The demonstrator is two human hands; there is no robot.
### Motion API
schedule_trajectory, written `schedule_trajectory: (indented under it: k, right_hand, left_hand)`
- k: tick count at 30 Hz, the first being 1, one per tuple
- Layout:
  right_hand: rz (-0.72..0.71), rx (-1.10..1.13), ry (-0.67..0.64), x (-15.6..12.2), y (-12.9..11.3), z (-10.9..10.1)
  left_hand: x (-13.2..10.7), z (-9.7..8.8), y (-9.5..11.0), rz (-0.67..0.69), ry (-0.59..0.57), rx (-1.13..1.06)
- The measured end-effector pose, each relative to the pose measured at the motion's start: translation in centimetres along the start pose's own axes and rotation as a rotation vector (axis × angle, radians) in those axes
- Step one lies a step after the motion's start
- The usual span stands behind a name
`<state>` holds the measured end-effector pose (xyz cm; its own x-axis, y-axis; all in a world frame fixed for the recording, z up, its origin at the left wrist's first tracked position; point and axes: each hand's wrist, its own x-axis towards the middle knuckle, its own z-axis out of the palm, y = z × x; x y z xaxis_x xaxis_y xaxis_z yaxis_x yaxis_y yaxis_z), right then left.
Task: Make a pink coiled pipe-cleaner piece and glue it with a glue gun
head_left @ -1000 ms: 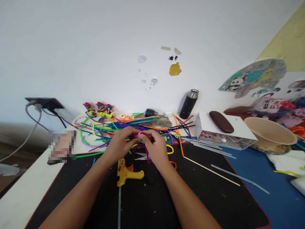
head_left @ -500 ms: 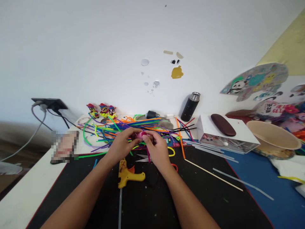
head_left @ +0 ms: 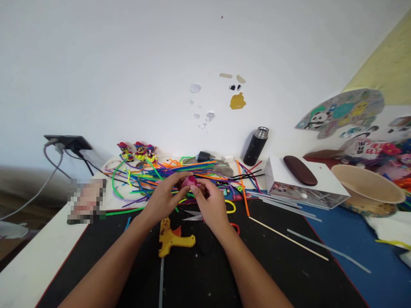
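A small magenta-pink piece, fuzzy and coiled in look, sits between the fingertips of both my hands; its exact kind is too small to tell. My left hand pinches it from the left. From the right, my right hand grips it with thumb and fingers. Behind them spreads a heap of many-coloured pipe cleaners. Below my hands a yellow glue gun lies on the black mat, a clear glue stick sticking out of it. Scissors with yellow and red handles lie partly under my right hand.
At the back stand several small figures and a black flask. To the right are a white box topped by a dark red case, a beige bowl, loose glue sticks and a thin wooden stick.
The pink piece has turned in my fingers, and the strand that hung below it no longer shows. Both hands stay in nearly the same place. The whole view has shifted slightly.
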<state>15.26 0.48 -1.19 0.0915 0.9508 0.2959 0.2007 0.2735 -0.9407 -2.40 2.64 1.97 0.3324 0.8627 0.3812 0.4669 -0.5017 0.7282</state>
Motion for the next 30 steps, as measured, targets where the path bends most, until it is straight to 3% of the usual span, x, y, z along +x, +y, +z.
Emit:
schedule_trajectory:
  k: [13,21,30]
  right_hand:
    - [0.066,0.006,-0.086,-0.2,0.3,0.2]
    - [0.050,-0.132,-0.108,-0.3,-0.3,0.0]
    - [0.009,-0.297,-0.151,-0.3,-0.5,0.1]
  left_hand:
    - [0.1,0.1,-0.8,0.010,0.041,0.052]
    - [0.4,0.1,-0.7,0.059,0.084,0.103]
    - [0.4,0.1,-1.3,0.108,0.042,0.180]
